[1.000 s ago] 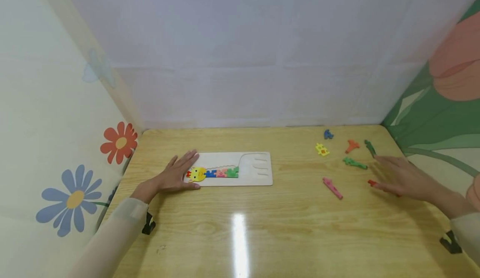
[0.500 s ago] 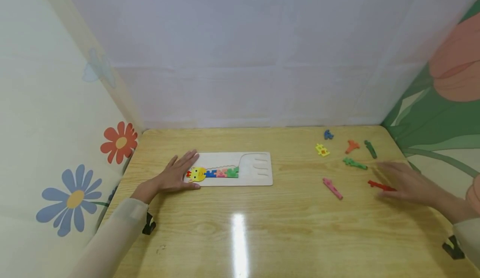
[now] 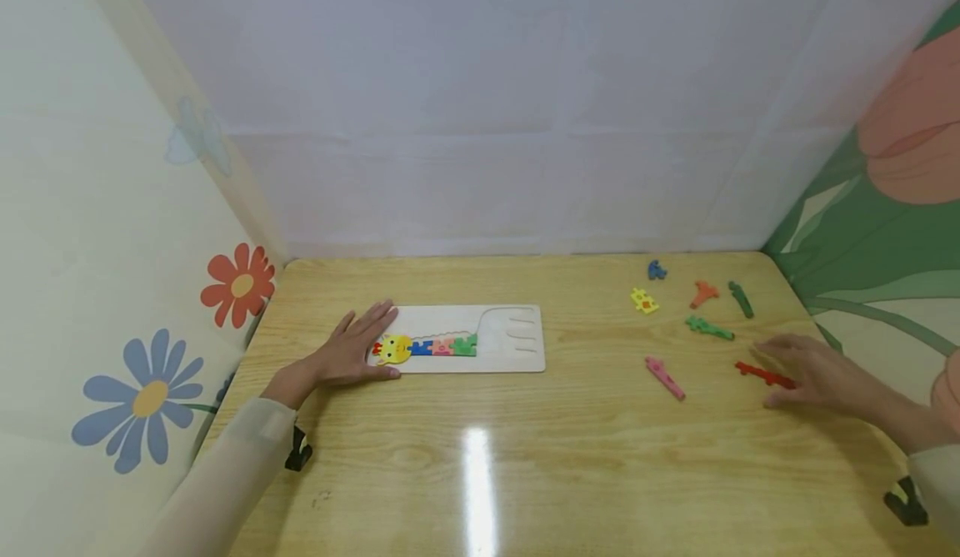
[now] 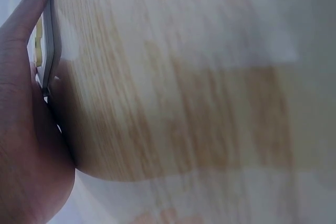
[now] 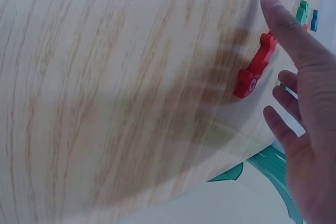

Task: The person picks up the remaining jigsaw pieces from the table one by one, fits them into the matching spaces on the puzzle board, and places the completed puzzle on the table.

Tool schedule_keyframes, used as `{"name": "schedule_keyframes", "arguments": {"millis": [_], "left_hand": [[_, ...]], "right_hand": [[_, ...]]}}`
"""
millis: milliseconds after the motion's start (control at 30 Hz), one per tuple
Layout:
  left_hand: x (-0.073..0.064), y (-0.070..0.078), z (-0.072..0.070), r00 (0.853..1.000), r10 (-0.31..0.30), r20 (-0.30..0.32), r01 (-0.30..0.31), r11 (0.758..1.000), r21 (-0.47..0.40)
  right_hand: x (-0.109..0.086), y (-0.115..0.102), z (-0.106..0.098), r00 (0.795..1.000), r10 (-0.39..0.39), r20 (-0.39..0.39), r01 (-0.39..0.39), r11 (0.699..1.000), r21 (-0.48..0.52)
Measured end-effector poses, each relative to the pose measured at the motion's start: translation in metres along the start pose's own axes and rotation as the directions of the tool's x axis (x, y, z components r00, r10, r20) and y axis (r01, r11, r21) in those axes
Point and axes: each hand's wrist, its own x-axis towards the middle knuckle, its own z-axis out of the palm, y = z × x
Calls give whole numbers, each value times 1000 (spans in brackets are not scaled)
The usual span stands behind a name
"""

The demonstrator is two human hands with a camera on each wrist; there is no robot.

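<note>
A pale giraffe puzzle board [image 3: 517, 361] lies on the table, its left end under my left hand [image 3: 341, 357], whose spread fingers rest on the edges. In its recess sit a yellow giraffe head [image 3: 394, 348] and blue, pink and green pieces [image 3: 465, 345] in a row; the right part of the recess is bare. My right hand [image 3: 821, 378] hovers with parted fingers over a long red puzzle piece [image 3: 763, 374]. In the right wrist view the same red piece [image 5: 256, 69] lies on the table, apart from the thumb and fingers. The left wrist view shows the board's edge [image 4: 49, 40] beside the thumb.
Loose puzzle pieces lie on the table's right side: pink [image 3: 665, 378], light green [image 3: 710, 328], dark green [image 3: 741, 299], orange [image 3: 703, 293], yellow [image 3: 644, 300] and blue [image 3: 657, 269]. A white wall sheet [image 3: 480, 198] hangs behind the table; printed flower sheets flank it.
My right hand has drawn back to the right and slightly down, uncovering the dark green piece and most of the red one. My left hand and the board have stayed still.
</note>
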Motion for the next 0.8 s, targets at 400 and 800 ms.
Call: {"name": "schedule_keyframes", "arguments": {"millis": [400, 800], "left_hand": [[0, -1, 1, 1000, 1, -6, -1, 1000, 2], [0, 1, 0, 1000, 7, -10, -7, 1000, 1]], "right_hand": [[-7, 5, 6, 1000, -9, -19, 9, 999, 51], [-6, 8, 11, 999, 19, -51, -14, 994, 107]]}}
